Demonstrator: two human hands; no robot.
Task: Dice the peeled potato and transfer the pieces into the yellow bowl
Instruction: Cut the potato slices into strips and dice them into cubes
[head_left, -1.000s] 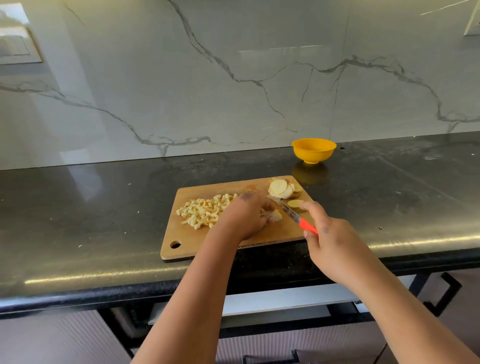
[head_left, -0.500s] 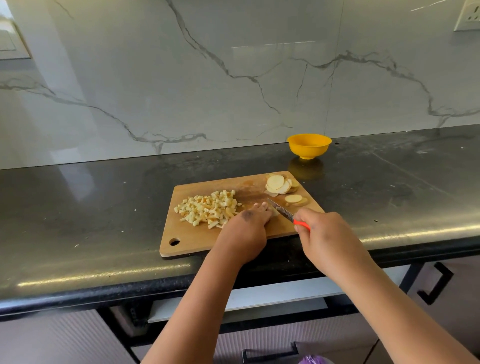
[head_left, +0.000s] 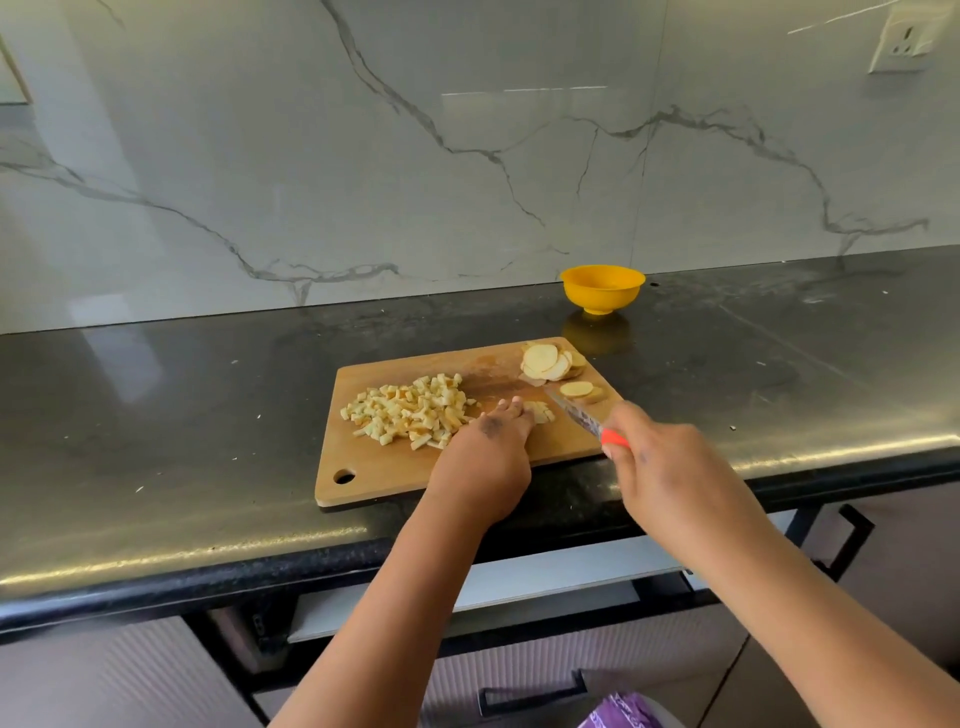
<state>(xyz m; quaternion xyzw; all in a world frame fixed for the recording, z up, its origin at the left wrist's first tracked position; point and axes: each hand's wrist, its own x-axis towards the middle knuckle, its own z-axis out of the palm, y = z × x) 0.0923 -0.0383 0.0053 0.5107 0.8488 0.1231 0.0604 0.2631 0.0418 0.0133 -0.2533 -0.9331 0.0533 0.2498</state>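
Observation:
A wooden cutting board (head_left: 395, 478) lies on the black counter. On its left half is a heap of diced potato (head_left: 410, 415). Round potato slices (head_left: 550, 361) are stacked at its far right corner, with two more slices (head_left: 579, 389) just in front. My left hand (head_left: 488, 457) rests on the board's middle, fingers stretched forward, touching a few freshly cut pieces (head_left: 540, 413). My right hand (head_left: 660, 467) grips a knife (head_left: 576, 415) by its red handle, blade tip down on the board beside those pieces. The yellow bowl (head_left: 602, 288) stands behind the board; its inside is hidden.
The counter's front edge (head_left: 260, 561) runs just under the board. A marble wall rises behind the counter, with a wall socket (head_left: 904, 41) at the upper right. Drawers and cabinet handles sit below the counter.
The view has shifted a little. My left hand has flattened on the board, and a few small cut pieces now show at its fingertips. The knife has drawn slightly back toward me.

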